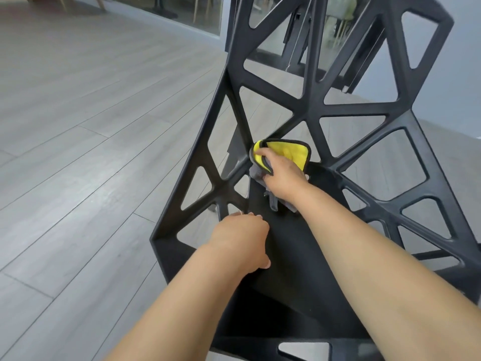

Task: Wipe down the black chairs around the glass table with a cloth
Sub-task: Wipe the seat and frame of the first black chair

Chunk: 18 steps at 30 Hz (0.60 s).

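A black chair (309,110) with a lattice of triangular openings fills the middle and right of the head view, seat toward me. My right hand (282,175) holds a yellow and grey cloth (289,152) and presses it against the lower part of the backrest where it meets the seat. My left hand (242,238) rests on the seat's left part, fingers curled over a seat strut, thumb lying on the dark seat surface.
Grey wood-look floor (78,152) spreads to the left and behind the chair. Black furniture legs (296,35) stand behind the backrest. A glass partition (182,11) runs along the far top. A pale wall is at the right.
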Tool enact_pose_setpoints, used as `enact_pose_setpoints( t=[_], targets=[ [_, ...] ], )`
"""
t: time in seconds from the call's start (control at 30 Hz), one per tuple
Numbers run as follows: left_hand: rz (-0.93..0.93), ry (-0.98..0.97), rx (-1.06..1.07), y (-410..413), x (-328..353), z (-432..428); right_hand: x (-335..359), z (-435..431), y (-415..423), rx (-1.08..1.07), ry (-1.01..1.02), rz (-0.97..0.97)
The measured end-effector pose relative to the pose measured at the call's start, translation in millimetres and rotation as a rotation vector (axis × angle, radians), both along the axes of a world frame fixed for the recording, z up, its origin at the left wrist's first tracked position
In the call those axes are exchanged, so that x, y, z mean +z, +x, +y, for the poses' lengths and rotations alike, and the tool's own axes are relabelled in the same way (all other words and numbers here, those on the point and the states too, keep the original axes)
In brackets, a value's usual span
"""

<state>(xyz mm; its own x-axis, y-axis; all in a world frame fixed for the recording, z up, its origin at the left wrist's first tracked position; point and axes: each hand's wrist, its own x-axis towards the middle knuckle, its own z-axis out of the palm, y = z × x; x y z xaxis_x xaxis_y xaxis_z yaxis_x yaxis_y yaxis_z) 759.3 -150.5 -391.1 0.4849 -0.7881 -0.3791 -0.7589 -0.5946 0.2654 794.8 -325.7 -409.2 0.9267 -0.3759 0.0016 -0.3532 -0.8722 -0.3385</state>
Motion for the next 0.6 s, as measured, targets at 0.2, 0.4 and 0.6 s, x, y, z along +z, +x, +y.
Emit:
enact_pose_setpoints(
  t=[0.2, 0.4, 0.6],
  targets=[
    [-0.191, -0.136, 0.169, -4, 16, 27, 1, 27, -47, 0.069, 0.192, 0.009],
    [-0.373, -0.610, 0.515, 4, 25, 65, 12, 65, -106, 0.129, 0.188, 0.093],
    [-0.419, -0.762, 0.768, 9, 31, 98, 29, 97, -158, 0.228, 0.248, 0.114]
  ],
)
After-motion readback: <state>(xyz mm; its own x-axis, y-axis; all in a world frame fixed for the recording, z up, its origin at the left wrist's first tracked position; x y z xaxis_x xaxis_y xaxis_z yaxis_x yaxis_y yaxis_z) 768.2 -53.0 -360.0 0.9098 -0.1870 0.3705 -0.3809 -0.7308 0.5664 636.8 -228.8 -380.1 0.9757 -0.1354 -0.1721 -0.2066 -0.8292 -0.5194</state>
